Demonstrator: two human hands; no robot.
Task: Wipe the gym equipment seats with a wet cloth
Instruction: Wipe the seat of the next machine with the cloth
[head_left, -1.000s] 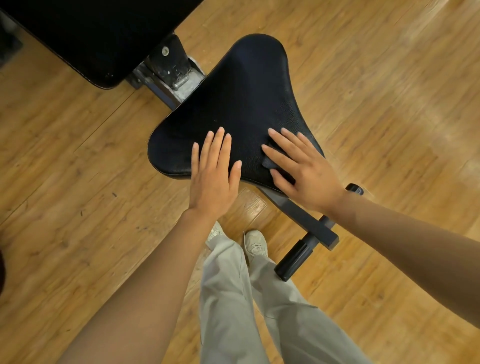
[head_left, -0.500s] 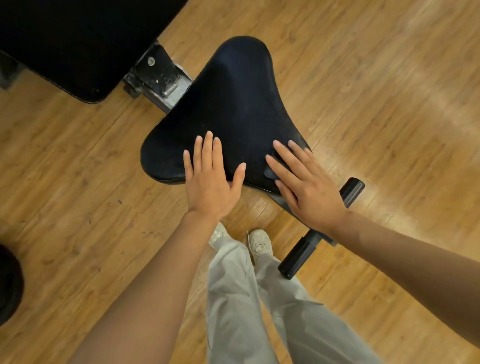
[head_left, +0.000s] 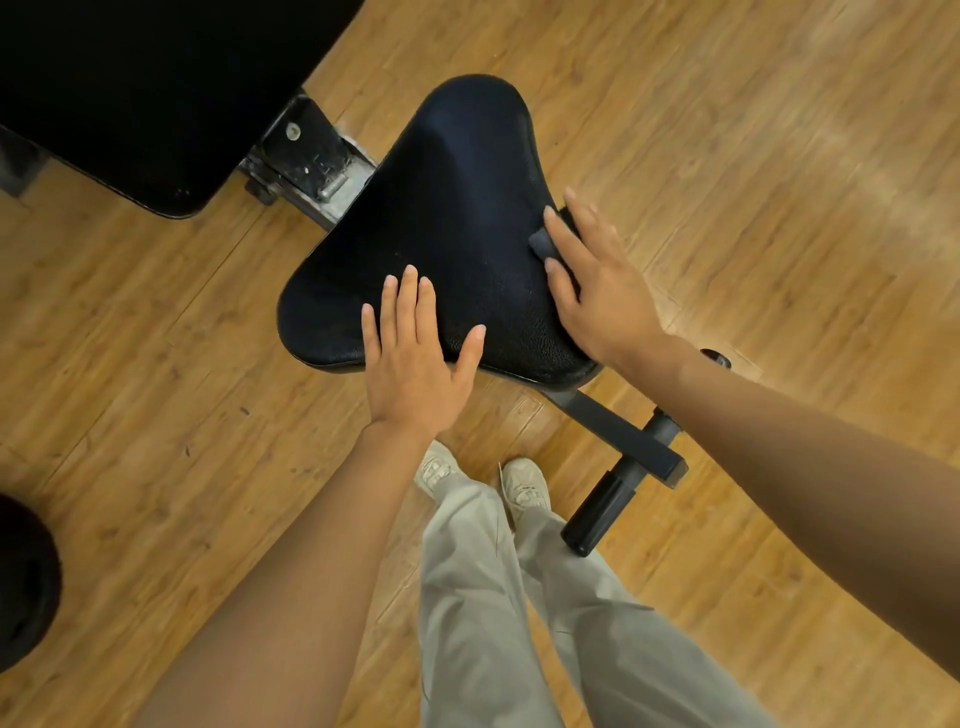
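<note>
Pressing dark cloth (head_left: 543, 240) flat-fingered on seat's (head_left: 447, 218) right edge at frame centre, right hand (head_left: 597, 291), left hand (head_left: 415, 358) flat on near edge, black backrest pad (head_left: 145, 88) upper left, foot bar (head_left: 602, 509) beside shoes (head_left: 524, 488), wooden floor (head_left: 753, 156).

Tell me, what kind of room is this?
Probably a gym. There is a padded black seat on a metal frame, a bigger black pad beside it, and a wooden floor. The right hand presses a dark cloth on the seat.
</note>
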